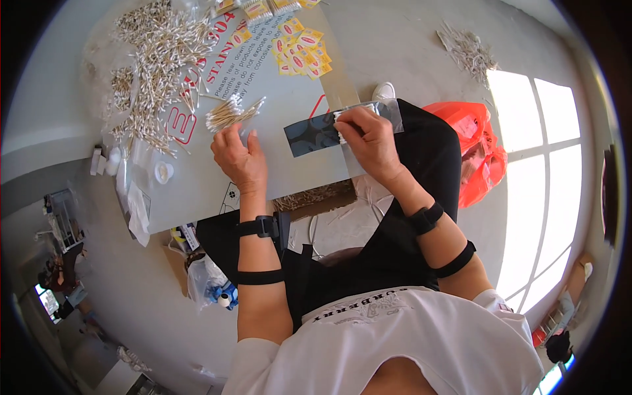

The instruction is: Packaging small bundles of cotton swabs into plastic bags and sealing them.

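My left hand [241, 158] rests over the table beside a small bunch of cotton swabs [226, 113], its thumb apart from the curled fingers. The fingertips are close to the swab ends, and I see nothing held between them. At the table's right edge my right hand [370, 141] is closed in a pinch on a clear plastic bag [394, 113]. White swab tips show beside its fingers; the hand hides part of the bag. A dark, shiny strip [304, 137] lies flat on the table just left of that hand.
A large heap of cotton swabs [155, 56] covers the table's far left. Yellow-and-white paper labels [303, 52] lie at the back. A small round white container [163, 172] stands near the left edge. Below the table is a box of swabs [316, 199]; a red plastic bag [471, 141] sits right.
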Demonstrator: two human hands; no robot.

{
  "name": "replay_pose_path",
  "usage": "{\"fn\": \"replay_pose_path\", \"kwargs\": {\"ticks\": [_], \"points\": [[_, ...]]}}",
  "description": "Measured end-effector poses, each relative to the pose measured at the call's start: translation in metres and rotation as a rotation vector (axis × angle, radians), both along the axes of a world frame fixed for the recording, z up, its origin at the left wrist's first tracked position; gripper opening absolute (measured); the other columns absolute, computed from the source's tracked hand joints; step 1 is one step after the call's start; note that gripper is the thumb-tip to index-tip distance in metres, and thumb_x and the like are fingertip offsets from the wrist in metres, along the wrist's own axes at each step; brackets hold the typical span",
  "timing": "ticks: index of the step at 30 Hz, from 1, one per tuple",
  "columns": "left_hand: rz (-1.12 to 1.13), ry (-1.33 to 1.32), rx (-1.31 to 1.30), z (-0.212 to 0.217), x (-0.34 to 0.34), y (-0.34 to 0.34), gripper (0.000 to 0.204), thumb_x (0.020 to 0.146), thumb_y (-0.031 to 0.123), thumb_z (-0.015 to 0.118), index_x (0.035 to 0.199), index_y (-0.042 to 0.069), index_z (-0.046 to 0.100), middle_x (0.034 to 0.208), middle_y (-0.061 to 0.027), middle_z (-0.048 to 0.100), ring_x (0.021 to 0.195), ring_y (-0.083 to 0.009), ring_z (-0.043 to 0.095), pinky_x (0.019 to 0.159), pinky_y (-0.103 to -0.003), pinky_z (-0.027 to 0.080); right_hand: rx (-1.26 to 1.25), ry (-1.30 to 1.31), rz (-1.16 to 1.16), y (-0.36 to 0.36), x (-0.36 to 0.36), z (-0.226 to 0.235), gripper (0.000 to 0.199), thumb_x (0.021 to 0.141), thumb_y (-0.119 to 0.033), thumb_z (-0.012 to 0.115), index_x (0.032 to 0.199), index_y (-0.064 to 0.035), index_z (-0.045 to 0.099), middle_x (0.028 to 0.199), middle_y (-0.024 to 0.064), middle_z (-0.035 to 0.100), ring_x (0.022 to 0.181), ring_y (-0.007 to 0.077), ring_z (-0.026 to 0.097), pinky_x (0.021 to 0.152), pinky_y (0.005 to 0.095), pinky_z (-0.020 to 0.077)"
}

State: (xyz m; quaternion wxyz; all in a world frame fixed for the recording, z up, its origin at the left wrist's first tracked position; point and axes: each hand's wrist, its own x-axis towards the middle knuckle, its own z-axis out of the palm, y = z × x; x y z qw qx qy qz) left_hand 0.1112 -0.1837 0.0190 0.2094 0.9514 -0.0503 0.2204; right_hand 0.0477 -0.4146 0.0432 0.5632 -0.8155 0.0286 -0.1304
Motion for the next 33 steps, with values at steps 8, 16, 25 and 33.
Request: {"fn": "replay_pose_path", "kwargs": {"ticks": [8, 16, 25, 33], "points": [[-0.137, 0.118, -0.047, -0.003, -0.016, 0.007, 0.023, 0.074, 0.004, 0.070, 0.095, 0.011, 0.062, 0.097, -0.0056, 0.055, 0.096, -0.0292, 0.052, 0.083, -0.042, 0.041, -0.342, -0.153, 0.197, 0.076, 0.092, -0.018, 0.025, 0.074, -0.008, 0.073, 0.098, -0.0086, 0.068, 0.099, 0.0091, 0.058, 0.094, 0.0301, 0.059, 0.082, 0.0381, 0.0497], [-0.081, 0.044, -0.049, 0.002, -0.002, 0.023, 0.044, 0.077, 0.009, 0.070, 0.119, 0.010, 0.056, 0.126, -0.0100, 0.049, 0.119, -0.0341, 0.043, 0.096, -0.049, 0.036, -0.406, -0.239, 0.189, 0.096, 0.099, -0.030, 0.018, 0.072, -0.009, 0.073, 0.089, -0.0095, 0.067, 0.096, 0.0077, 0.057, 0.095, 0.0299, 0.057, 0.080, 0.0397, 0.0491], [-0.127, 0.088, -0.074, -0.013, -0.014, 0.029, 0.039, 0.077, 0.009, 0.070, 0.114, 0.009, 0.057, 0.122, -0.0087, 0.051, 0.118, -0.0323, 0.044, 0.095, -0.048, 0.036, -0.452, -0.172, 0.312, 0.088, 0.078, -0.028, 0.011, 0.072, -0.004, 0.069, 0.080, -0.0052, 0.061, 0.091, 0.0084, 0.058, 0.087, 0.0308, 0.059, 0.075, 0.0395, 0.0499], [-0.162, 0.027, -0.129, 0.003, 0.000, 0.030, 0.039, 0.072, 0.003, 0.072, 0.108, 0.010, 0.061, 0.116, -0.0064, 0.053, 0.114, -0.0313, 0.046, 0.093, -0.045, 0.038, -0.431, -0.248, 0.386, 0.085, 0.069, -0.014, 0.014, 0.071, -0.001, 0.070, 0.080, -0.0081, 0.062, 0.101, 0.0057, 0.055, 0.090, 0.0274, 0.058, 0.075, 0.0373, 0.0509]]}}
